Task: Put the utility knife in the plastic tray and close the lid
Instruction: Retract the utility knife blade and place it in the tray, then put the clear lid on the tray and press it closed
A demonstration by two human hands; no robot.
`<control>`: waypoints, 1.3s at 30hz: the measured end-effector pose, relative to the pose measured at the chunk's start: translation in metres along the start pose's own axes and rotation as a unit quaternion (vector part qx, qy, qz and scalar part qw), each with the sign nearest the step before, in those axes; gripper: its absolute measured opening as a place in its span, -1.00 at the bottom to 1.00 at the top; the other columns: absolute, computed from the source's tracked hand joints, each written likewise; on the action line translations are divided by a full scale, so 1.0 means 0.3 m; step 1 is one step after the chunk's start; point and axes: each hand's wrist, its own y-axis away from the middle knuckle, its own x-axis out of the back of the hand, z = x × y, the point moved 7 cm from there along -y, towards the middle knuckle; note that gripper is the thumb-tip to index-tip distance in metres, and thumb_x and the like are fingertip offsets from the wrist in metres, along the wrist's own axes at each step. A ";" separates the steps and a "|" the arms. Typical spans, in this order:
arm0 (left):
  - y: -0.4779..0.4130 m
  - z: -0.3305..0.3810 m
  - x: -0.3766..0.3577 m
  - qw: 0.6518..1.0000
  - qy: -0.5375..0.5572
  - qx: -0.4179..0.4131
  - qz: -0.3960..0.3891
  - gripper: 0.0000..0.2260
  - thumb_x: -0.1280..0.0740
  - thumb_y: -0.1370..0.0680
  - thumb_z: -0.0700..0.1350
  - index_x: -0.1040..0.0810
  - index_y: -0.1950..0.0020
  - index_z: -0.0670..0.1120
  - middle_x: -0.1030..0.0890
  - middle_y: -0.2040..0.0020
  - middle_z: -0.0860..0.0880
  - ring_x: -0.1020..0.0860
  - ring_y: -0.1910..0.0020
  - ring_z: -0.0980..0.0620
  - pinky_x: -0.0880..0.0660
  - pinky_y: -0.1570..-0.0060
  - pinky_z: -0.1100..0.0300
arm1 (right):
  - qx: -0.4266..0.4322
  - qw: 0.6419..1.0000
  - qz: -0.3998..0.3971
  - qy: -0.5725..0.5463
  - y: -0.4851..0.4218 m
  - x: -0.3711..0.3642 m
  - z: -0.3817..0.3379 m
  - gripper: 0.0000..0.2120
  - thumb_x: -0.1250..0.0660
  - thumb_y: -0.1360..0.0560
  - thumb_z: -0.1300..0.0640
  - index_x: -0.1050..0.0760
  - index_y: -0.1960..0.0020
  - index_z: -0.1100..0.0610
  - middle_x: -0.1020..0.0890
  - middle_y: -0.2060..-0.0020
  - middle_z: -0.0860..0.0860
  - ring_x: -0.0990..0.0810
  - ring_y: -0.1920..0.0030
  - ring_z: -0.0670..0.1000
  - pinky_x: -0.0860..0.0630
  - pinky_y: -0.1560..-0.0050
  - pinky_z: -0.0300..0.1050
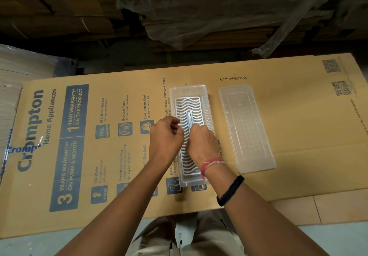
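Observation:
A clear plastic tray [207, 96] with a white wavy grid insert lies on flattened cardboard, long side pointing away from me. A silver utility knife [189, 118] lies lengthwise on the insert, its far end showing beyond my fingers. My right hand [201, 142] is over the tray and closed on the knife's near end. My left hand [166, 136] hovers at the tray's left rim, fingers curled, holding nothing that I can see. The translucent lid [247, 128] lies flat on the cardboard just to the right of the tray, apart from it.
The printed cardboard sheet [79, 136] covers the work surface. Stacks of flattened cartons wrapped in plastic film [199, 13] rise behind it. A pile of white sheets [18, 88] sits at the left. Floor tiles [328, 206] show at the right front.

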 end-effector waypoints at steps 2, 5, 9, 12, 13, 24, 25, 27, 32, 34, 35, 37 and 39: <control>-0.005 -0.003 -0.001 1.000 0.002 0.001 -0.003 -0.79 -0.32 -0.49 -0.26 -0.66 -0.08 -0.17 -0.65 0.22 -0.03 -0.62 0.22 0.07 -0.59 0.12 0.18 | -0.001 1.000 -0.003 -0.001 0.004 0.003 -0.003 -0.85 -0.27 -0.47 0.36 -0.48 -0.02 0.23 -0.61 -0.01 0.19 -0.61 -0.05 0.21 -0.48 0.15 -0.02; -0.007 -0.011 -0.001 1.000 0.008 0.006 -0.009 -0.81 -0.33 -0.49 -0.26 -0.66 -0.07 -0.17 -0.66 0.22 -0.04 -0.62 0.23 0.08 -0.54 0.18 0.28 | 0.006 1.000 -0.007 -0.008 0.028 0.031 -0.020 -0.89 -0.30 -0.49 0.29 -0.50 -0.01 0.21 -0.62 0.00 0.17 -0.61 -0.05 0.20 -0.48 0.15 -0.04; -0.008 -0.032 0.012 1.000 0.011 0.009 -0.007 -0.84 -0.36 -0.49 -0.26 -0.65 -0.03 -0.14 -0.66 0.23 -0.03 -0.62 0.23 0.13 -0.50 0.23 0.38 | 0.010 0.998 0.066 -0.022 0.090 0.160 0.025 -0.75 -0.30 -0.52 -0.02 -0.51 -0.01 0.17 -0.64 0.10 0.13 -0.62 0.07 0.20 -0.46 0.20 -0.06; -0.006 -0.055 0.026 1.000 0.021 0.019 0.004 -0.90 -0.38 -0.51 -0.24 -0.66 0.01 -0.15 -0.67 0.22 -0.05 -0.63 0.23 0.09 -0.52 0.21 0.30 | -0.038 0.988 0.141 -0.048 0.095 0.237 0.190 -0.64 -0.31 -0.50 -0.06 -0.46 -0.15 0.17 -0.66 0.10 0.14 -0.64 0.09 0.21 -0.59 0.12 0.02; -0.004 -0.063 0.031 0.999 0.025 0.023 0.012 -0.91 -0.38 -0.52 -0.23 -0.67 0.02 -0.16 -0.68 0.22 -0.06 -0.63 0.22 0.08 -0.53 0.21 0.27 | -0.066 0.985 0.152 -0.046 0.084 0.236 0.262 -0.57 -0.32 -0.49 -0.04 -0.41 -0.24 0.19 -0.65 0.04 0.16 -0.63 0.03 0.22 -0.59 0.07 0.05; 0.019 -0.101 0.027 0.997 0.057 0.049 0.033 -0.90 -0.45 -0.50 -0.09 -0.68 0.13 -0.12 -0.67 0.29 -0.06 -0.61 0.29 -0.04 -0.52 0.20 0.11 | -0.164 0.986 0.017 0.032 -0.035 0.050 0.531 -0.14 -0.35 -0.38 -0.26 -0.01 -0.52 -0.06 0.01 -0.50 0.42 -0.04 -0.49 0.41 -0.17 -0.38 0.38; 0.021 -0.098 0.026 0.997 0.056 0.048 0.032 -0.90 -0.45 -0.49 -0.09 -0.68 0.13 -0.12 -0.66 0.30 -0.06 -0.60 0.31 -0.04 -0.49 0.21 0.13 | -0.167 0.985 0.014 0.029 -0.038 0.044 0.534 -0.16 -0.35 -0.38 -0.24 -0.02 -0.52 -0.07 0.02 -0.50 0.43 -0.03 -0.49 0.41 -0.18 -0.38 0.39; 0.023 -0.102 0.020 0.997 0.056 0.054 0.030 -0.90 -0.46 -0.49 -0.08 -0.69 0.13 -0.10 -0.65 0.32 -0.06 -0.58 0.34 -0.03 -0.47 0.24 0.15 | -0.175 0.984 0.018 0.025 -0.044 0.035 0.543 -0.16 -0.36 -0.39 -0.21 -0.01 -0.52 -0.08 0.01 -0.49 0.44 -0.03 -0.50 0.42 -0.18 -0.37 0.40; 0.026 -0.148 0.009 0.990 0.095 0.103 0.027 -0.95 -0.49 -0.46 -0.06 -0.68 0.14 -0.01 -0.70 0.31 -0.08 -0.67 0.31 -0.08 -0.60 0.26 0.04 | -0.179 0.983 0.039 0.019 -0.043 0.055 0.555 -0.08 -0.38 -0.32 -0.25 0.03 -0.51 -0.12 -0.28 -0.37 0.37 -0.27 -0.35 0.35 -0.32 -0.25 0.27; 0.034 -0.175 -0.004 0.982 0.120 0.141 0.025 -0.94 -0.48 -0.47 -0.06 -0.68 0.19 -0.02 -0.70 0.35 -0.09 -0.67 0.35 -0.08 -0.59 0.29 0.05 | -0.179 0.982 0.062 -0.009 -0.024 0.100 0.551 -0.06 -0.41 -0.26 -0.27 -0.01 -0.50 -0.13 -0.38 -0.25 0.28 -0.34 -0.26 0.29 -0.37 -0.17 0.20; 0.037 -0.185 -0.010 0.978 0.132 0.159 0.027 -0.87 -0.47 -0.48 -0.06 -0.68 0.25 -0.05 -0.69 0.38 -0.10 -0.65 0.38 -0.07 -0.57 0.30 0.04 | -0.180 0.980 0.075 -0.031 -0.009 0.127 0.545 -0.06 -0.42 -0.25 -0.28 -0.04 -0.50 -0.14 -0.40 -0.21 0.26 -0.34 -0.24 0.28 -0.38 -0.16 0.19; 0.046 -0.198 -0.019 0.967 0.162 0.196 0.030 -0.75 -0.45 -0.50 -0.05 -0.67 0.32 -0.16 -0.67 0.40 -0.15 -0.59 0.44 -0.05 -0.54 0.29 0.01 | -0.173 0.975 0.100 -0.091 0.027 0.175 0.511 -0.08 -0.41 -0.24 -0.31 -0.08 -0.49 -0.16 -0.41 -0.19 0.24 -0.34 -0.25 0.28 -0.39 -0.19 0.19; 0.058 -0.199 -0.029 0.953 0.201 0.226 0.025 -0.69 -0.41 -0.54 -0.05 -0.66 0.29 -0.26 -0.64 0.46 -0.11 -0.54 0.50 0.00 -0.51 0.37 0.10 | -0.140 0.974 0.101 -0.149 0.075 0.199 0.433 -0.09 -0.39 -0.23 -0.36 -0.10 -0.48 -0.19 -0.41 -0.18 0.20 -0.33 -0.26 0.25 -0.43 -0.21 0.18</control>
